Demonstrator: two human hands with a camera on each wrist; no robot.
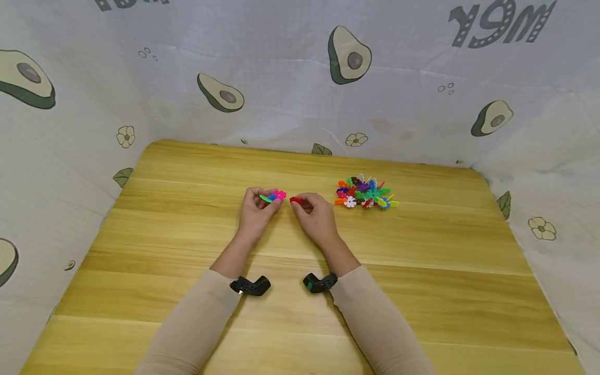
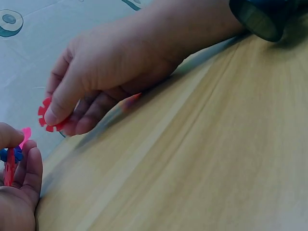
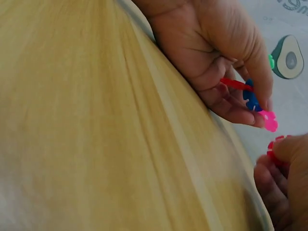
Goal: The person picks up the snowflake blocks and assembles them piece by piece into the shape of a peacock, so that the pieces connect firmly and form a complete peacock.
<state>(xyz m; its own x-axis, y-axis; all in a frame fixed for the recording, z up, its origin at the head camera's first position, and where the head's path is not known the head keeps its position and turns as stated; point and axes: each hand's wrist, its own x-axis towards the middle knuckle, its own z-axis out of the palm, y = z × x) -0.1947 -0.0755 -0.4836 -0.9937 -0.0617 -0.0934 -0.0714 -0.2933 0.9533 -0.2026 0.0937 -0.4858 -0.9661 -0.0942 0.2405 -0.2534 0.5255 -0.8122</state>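
My left hand (image 1: 255, 211) pinches a small cluster of joined plastic snowflake discs: a pink disc (image 1: 279, 195), a blue disc (image 3: 250, 96), a red disc (image 3: 234, 84) and a green disc (image 1: 265, 198). Part of the cluster is hidden by the fingers. A single red snowflake disc (image 2: 46, 115) with a notched rim is held between thumb and fingers of my right hand (image 1: 319, 216). Both hands are just above the table, facing each other. A small gap separates the red disc from the pink one.
To the right of my right hand, a pile of many-coloured snowflake discs (image 1: 370, 194) lies on the wooden table (image 1: 422, 302). Behind the table's far edge hangs a white cloth (image 1: 281, 62) printed with avocados, which also covers both sides.
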